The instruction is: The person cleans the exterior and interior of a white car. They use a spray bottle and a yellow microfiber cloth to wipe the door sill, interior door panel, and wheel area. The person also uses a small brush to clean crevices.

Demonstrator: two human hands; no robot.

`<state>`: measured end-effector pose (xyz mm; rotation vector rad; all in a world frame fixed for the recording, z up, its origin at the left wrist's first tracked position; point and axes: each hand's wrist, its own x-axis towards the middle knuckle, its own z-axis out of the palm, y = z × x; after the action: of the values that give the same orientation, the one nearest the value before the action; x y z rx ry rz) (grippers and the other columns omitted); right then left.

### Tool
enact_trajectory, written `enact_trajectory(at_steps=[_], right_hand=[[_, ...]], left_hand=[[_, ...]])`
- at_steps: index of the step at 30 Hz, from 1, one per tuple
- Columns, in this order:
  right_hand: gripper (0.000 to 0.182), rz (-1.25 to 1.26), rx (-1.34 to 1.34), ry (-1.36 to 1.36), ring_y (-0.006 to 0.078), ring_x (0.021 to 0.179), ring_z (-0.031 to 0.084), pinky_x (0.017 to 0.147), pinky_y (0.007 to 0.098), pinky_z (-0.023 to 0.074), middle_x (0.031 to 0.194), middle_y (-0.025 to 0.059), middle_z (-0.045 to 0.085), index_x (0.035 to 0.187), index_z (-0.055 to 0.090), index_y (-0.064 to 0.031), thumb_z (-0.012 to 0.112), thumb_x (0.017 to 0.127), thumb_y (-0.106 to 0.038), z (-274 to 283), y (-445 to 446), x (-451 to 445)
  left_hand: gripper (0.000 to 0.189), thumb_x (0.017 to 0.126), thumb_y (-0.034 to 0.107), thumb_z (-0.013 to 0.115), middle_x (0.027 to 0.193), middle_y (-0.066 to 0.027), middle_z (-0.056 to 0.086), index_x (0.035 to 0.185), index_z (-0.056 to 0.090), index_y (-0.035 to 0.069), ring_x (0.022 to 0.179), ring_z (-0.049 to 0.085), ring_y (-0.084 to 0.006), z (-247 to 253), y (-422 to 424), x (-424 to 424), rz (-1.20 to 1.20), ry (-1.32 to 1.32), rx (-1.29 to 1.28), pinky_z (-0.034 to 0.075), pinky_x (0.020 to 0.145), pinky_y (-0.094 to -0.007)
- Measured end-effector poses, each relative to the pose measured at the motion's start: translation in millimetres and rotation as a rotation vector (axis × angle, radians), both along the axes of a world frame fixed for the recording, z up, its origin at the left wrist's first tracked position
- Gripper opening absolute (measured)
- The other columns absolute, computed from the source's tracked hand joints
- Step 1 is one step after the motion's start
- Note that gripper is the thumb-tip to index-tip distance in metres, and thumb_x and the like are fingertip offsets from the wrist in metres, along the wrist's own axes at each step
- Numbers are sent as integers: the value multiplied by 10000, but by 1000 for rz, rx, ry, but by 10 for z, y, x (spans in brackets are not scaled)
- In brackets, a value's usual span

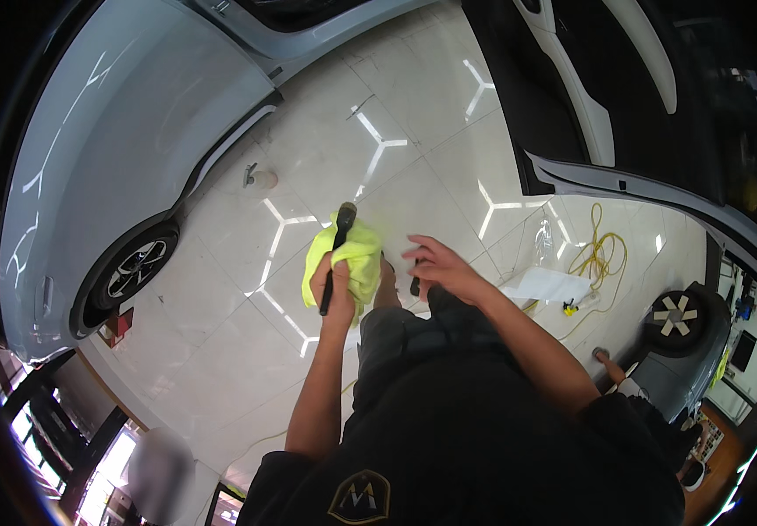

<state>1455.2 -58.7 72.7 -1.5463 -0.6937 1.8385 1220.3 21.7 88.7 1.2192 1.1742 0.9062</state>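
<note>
My left hand (333, 286) grips a black-handled detailing brush (339, 246), bristles pointing away from me. Bunched in the same hand is a bright yellow-green microfiber cloth (360, 256), which hangs beneath and beside the brush. To the right, my right hand (441, 266) hovers in front of my thigh with its fingers spread and slightly blurred; nothing shows in its grasp. Beyond both hands, a spray bottle (263, 178) stands on the glossy tiled floor (411, 191).
A pale car body (148, 112) with its wheel (135, 266) curves along the left. An open car door (575, 131) juts in at upper right. Yellow cord (598, 253) lies coiled near a white sheet (552, 285). Another person (667, 427) is at lower right, near a second car (674, 375).
</note>
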Motion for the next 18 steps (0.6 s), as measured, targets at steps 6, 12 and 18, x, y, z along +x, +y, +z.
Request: enact_trajectory(at_steps=[6, 12, 18], right_hand=[[504, 303, 585, -570, 397, 1090, 649, 938, 394, 506, 1239, 150, 652, 1348, 583, -100, 730, 880, -213, -1067, 428, -232], [231, 226, 270, -263, 225, 849, 628, 788, 360, 494, 941, 104, 698, 1087, 663, -16, 672, 963, -211, -607, 800, 500], [320, -313, -257, 428, 196, 960, 709, 822, 344, 579, 1069, 105, 710, 1187, 665, 29, 638, 990, -222, -487, 522, 1139]], left_hand=[[310, 1074, 267, 500, 1071, -111, 676, 1156, 617, -7, 974, 667, -198, 44, 344, 187, 292, -444, -511, 545, 858, -332], [300, 1066, 277, 491, 1113, -124, 668, 1160, 591, 10, 1004, 677, -242, 58, 709, 68, 599, -390, -408, 568, 849, -369], [221, 1042, 231, 505, 966, -81, 630, 1023, 597, 31, 878, 638, -192, 143, 720, 646, 568, -273, -337, 545, 777, -354]])
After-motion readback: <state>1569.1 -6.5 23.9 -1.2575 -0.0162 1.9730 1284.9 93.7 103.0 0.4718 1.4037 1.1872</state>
